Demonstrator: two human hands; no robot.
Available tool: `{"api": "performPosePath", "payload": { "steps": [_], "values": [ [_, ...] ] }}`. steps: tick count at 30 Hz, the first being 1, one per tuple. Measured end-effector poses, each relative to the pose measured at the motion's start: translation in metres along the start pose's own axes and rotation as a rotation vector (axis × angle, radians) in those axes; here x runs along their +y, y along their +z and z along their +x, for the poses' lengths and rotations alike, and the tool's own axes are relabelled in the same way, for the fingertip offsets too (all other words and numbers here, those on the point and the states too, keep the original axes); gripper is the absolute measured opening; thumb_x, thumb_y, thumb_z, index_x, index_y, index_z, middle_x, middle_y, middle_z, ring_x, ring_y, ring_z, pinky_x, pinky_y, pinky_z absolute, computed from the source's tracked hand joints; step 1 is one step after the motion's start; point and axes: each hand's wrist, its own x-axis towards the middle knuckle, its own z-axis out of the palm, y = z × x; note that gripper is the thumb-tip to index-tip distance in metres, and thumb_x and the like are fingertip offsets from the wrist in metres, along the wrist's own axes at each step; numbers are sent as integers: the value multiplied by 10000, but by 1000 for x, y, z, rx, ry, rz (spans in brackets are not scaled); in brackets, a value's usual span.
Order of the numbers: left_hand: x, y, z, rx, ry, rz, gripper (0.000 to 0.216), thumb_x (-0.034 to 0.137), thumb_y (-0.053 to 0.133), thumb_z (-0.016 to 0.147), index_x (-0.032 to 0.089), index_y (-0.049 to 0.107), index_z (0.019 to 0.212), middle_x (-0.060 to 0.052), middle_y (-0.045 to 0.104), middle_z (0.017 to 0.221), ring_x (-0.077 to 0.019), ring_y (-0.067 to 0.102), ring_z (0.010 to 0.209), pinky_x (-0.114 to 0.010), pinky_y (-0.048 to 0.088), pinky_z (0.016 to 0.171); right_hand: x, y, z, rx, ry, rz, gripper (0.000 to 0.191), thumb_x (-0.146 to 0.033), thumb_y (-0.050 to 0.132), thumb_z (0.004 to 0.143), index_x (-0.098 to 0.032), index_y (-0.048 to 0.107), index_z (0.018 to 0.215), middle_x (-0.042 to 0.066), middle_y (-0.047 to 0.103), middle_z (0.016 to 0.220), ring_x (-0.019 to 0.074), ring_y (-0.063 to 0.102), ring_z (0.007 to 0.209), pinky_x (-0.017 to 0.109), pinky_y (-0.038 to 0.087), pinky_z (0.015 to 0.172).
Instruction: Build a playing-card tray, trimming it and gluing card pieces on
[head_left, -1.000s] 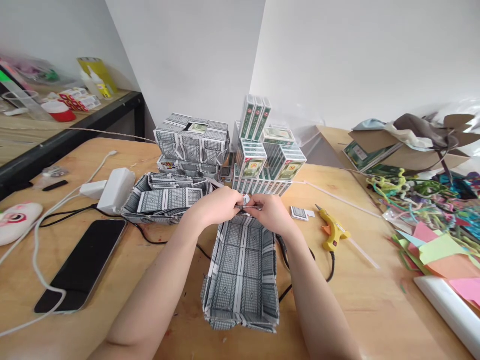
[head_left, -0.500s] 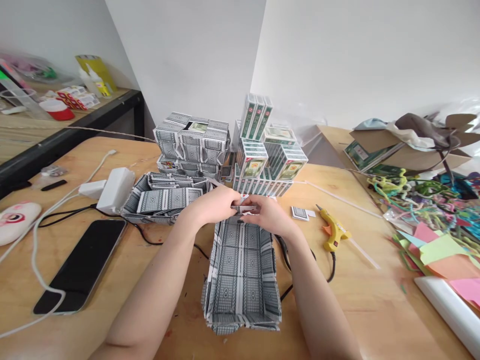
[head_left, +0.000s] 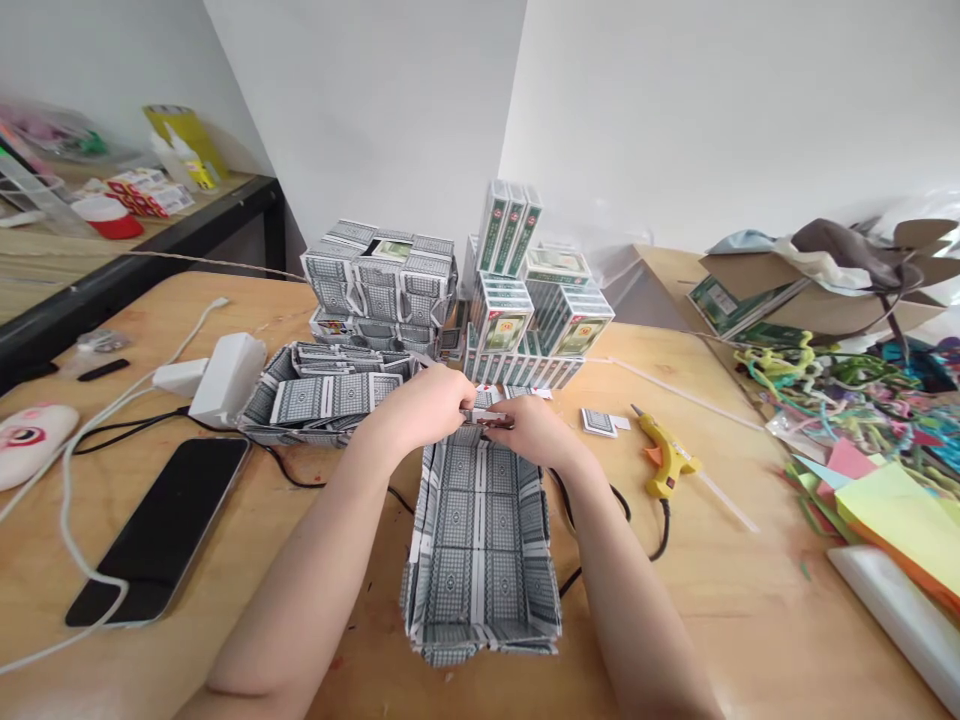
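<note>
A long open box made of playing cards (head_left: 480,560), backs showing, lies lengthwise on the table in front of me. Both hands are at its far end. My left hand (head_left: 442,400) has its fingers closed on a playing card (head_left: 480,413) at the top of the far wall. From the other side, my right hand (head_left: 534,428) pinches the same spot, its fingertips partly hidden. Face-up cards (head_left: 517,391) lie just behind the hands. A second card box (head_left: 330,400) with folded cards inside stands to the left.
Stacked card blocks (head_left: 382,275) and boxed card decks (head_left: 506,315) stand at the back. A yellow glue gun (head_left: 667,455) and small card stack (head_left: 598,422) are at right. A phone (head_left: 161,530), white charger (head_left: 229,380) and cables are at left; coloured paper (head_left: 892,500) lies far right.
My right fingers have come in and closed on the card, where they were more spread before. The left hand stays at the far wall. The view has shifted slightly.
</note>
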Motion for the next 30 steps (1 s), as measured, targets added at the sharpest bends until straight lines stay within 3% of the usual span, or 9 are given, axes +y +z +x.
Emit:
{"api": "performPosePath", "payload": {
  "steps": [6,10,16,22,30],
  "values": [
    [6,-2,-1,-19,-28,58,197,62,481,633,175,452,475,-9,426,497,-111,342,440,-281,204,474,-1,-1,0,-10,-3,-13,67,-182,559,716,-186,590,657,-17,559,584,112,465,558,217,300,538],
    [3,1,0,-37,-32,34,179,127,498,678,176,482,506,-15,468,516,-116,374,445,-282,213,481,0,0,0,5,-5,-16,70,-185,553,703,-184,561,634,-30,517,564,104,434,547,215,293,532],
    [-1,4,1,-90,56,-10,149,168,445,751,180,549,645,-29,582,662,-142,491,571,-262,290,526,3,1,1,10,-11,33,36,-189,561,680,-173,583,656,-54,452,537,86,386,525,207,276,513],
    [5,1,-5,-139,8,-63,207,197,371,821,204,552,920,-46,629,863,-168,551,716,-243,338,558,13,8,-2,8,15,210,164,-238,577,692,-163,659,813,-38,547,622,91,439,566,206,337,548],
    [1,20,-12,31,2,-139,219,226,320,873,198,535,899,-16,602,697,-155,523,577,-246,310,515,26,28,-8,93,73,426,193,-313,603,691,-168,685,788,0,631,700,137,516,635,237,393,575]
  ]
}}
